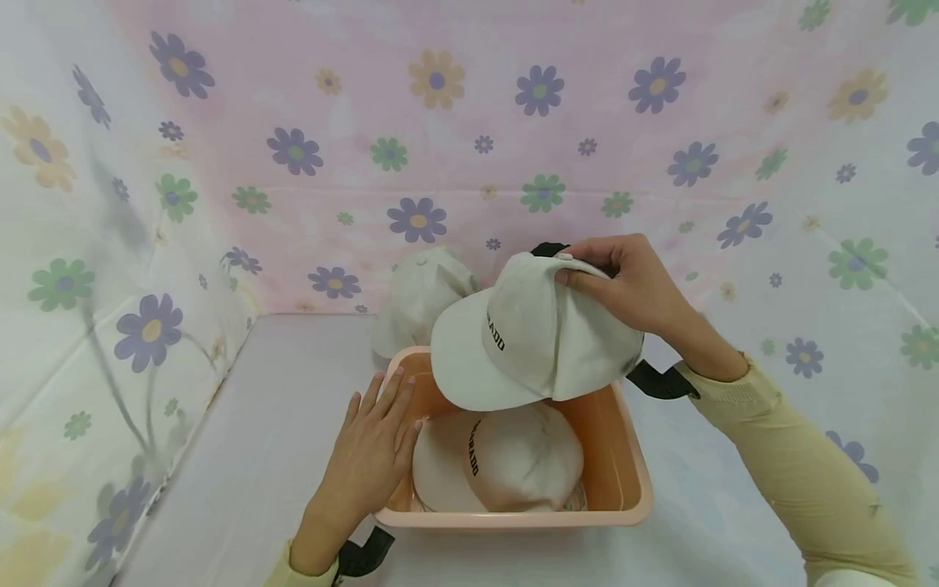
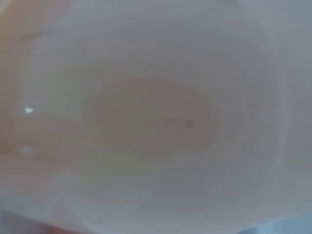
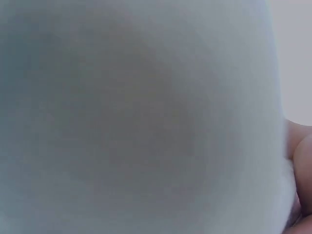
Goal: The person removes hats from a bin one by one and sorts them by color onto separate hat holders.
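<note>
My right hand [image 1: 623, 281] pinches a cream baseball cap [image 1: 524, 326] near the top of its crown, thumb in front. The cap hangs tilted over a peach plastic tub [image 1: 637, 489], brim to the left, dark lettering on its front. A second cream cap [image 1: 513, 465] with similar lettering lies inside the tub, brim left. Fingers straight, my left hand [image 1: 367, 456] rests along the tub's left rim. The right wrist view is mostly filled by blurred pale cloth [image 3: 146, 122], with part of the right hand [image 3: 301, 165] at its edge. The left wrist view is too blurred to read clearly.
Behind the tub, a further cream cap [image 1: 421, 297] stands on the pale tabletop [image 1: 257, 424], partly hidden by the held cap. A flower-print cloth [image 1: 469, 106] covers the back and both sides. Dark straps [image 1: 660, 381] sit at both wrists.
</note>
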{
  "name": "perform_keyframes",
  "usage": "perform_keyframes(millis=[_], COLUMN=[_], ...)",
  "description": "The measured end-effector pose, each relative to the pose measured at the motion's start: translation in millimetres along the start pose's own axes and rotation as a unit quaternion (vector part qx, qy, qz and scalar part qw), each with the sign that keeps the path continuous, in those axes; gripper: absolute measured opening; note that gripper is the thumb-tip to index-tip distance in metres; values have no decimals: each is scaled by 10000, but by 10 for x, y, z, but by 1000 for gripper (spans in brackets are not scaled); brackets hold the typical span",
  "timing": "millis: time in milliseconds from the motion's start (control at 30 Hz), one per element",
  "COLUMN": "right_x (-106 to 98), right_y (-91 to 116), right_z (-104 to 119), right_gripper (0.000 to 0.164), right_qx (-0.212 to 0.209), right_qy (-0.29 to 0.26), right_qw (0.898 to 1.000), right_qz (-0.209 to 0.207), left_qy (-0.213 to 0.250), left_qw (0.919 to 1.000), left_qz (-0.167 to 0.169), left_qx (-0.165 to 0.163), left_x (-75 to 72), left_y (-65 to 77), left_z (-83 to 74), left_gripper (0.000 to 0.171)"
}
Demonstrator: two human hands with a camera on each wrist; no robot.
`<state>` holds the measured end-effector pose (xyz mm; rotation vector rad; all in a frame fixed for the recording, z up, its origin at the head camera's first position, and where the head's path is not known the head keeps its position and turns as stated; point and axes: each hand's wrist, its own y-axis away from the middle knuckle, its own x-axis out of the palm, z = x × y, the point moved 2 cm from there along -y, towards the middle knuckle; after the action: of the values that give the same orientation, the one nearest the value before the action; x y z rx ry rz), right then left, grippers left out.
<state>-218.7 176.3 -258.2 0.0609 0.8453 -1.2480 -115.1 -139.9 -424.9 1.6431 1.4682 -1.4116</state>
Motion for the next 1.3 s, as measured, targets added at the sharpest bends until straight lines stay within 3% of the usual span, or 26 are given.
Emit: perform_keyframes(millis=[500,767,967,1300], right_x=[32,52,167,486], right_y=[-341,-681,-996,-1406], right_z=[13,111,133,-144], right_gripper=[18,19,20,20], right_qx=[60,-234,-400,-669], right_qy=[128,-419,-715,-1242], right_qw=[9998,9970,9931,9846], right_qz=[-153,-599,-841,-1029], left_qy=[54,44,39,133], left_qw=[9999,10000,10000,9999], left_qz=[-82,-43,-58,-10], left_qx=[25,24,4,-47], left_x=[8,7,12,11], left_y=[-1,-8,-9,-12], left_z=[11,18,25,17], left_gripper=[57,57,56,58])
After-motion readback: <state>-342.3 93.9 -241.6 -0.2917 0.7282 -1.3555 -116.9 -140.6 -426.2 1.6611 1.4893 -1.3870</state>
